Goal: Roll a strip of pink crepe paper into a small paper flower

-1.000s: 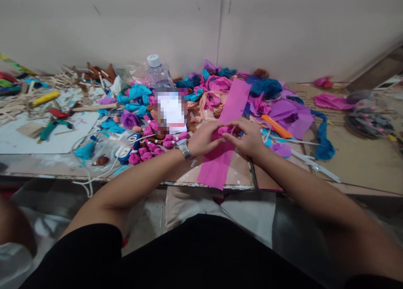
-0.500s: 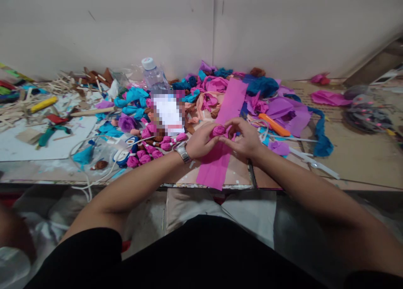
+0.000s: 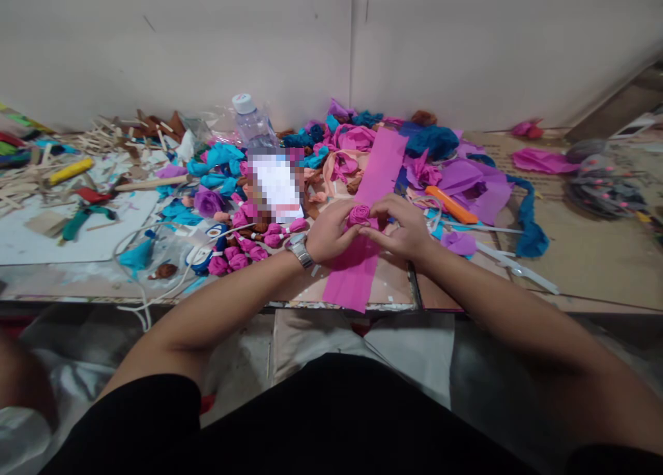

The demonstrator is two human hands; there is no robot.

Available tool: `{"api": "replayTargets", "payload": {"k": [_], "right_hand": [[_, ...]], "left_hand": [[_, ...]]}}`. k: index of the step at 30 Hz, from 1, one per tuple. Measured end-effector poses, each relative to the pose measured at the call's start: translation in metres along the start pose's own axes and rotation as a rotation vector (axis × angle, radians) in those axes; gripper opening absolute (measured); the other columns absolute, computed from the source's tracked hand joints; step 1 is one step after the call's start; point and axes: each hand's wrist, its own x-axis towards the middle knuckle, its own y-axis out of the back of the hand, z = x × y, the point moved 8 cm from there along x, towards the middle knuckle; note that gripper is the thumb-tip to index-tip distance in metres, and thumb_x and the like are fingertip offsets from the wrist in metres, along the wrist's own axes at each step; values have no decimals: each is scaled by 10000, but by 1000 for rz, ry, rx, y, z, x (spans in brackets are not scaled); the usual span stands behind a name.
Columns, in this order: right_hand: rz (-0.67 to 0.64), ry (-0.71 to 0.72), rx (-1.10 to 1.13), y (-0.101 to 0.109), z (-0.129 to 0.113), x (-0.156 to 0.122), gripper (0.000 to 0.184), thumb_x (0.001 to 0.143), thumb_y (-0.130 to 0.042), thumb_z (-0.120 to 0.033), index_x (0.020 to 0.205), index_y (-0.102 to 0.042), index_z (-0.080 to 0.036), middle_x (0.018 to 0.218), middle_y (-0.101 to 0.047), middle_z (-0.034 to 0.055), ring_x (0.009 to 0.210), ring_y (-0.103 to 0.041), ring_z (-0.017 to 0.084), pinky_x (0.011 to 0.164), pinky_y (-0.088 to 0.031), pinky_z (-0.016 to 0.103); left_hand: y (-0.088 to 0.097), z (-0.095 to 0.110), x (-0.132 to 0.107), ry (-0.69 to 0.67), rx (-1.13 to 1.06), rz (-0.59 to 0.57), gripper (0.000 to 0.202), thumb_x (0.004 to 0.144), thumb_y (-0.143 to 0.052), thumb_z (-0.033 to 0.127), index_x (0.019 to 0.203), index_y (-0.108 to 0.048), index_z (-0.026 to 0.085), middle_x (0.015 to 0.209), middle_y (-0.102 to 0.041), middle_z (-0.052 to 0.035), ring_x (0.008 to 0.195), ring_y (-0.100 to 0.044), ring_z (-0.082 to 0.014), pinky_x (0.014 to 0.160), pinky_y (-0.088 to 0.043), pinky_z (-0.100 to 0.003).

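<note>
A rolled pink crepe-paper rose sits between my two hands, its spiral top facing up. My left hand, with a metal watch on the wrist, is closed around the rose's left side. My right hand pinches its right edge with thumb and fingers. Below the hands a long strip of pink crepe paper lies on the table, running from the back to the front edge. The rose's underside is hidden by my fingers.
Pink paper buds, a lit phone and a plastic bottle are left of my hands. An orange cutter and purple crepe paper lie to the right. Green-handled pliers and wood sticks are far left.
My fingers have shifted slightly around the rose, and its spiral top shows a little more fully. The paper strip and the other things stay where they were.
</note>
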Motion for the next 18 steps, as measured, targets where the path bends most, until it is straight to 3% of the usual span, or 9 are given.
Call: {"api": "replayTargets", "payload": {"k": [6,18], "right_hand": [[15,-97,-22,-3,7,-1,448,945,-748,-670,858,-617,-251,760,-613,9,681,-548,183,653,-456,352],[32,-37,-29,-1,6,-1,285,994,-739,-513,901,-678,-250,827,-677,24,686,-588,181,660,-477,361]], "left_hand": [[-2,0,-1,-1,37,-24,516,1058,-478,651,1162,-710,202,1116,-759,-139,1038,-671,-287,950,-500,-444],[-1,1,0,18,64,-15,341,1034,-571,508,1073,-721,204,1037,-762,-112,967,-677,-266,891,-498,-415]]}}
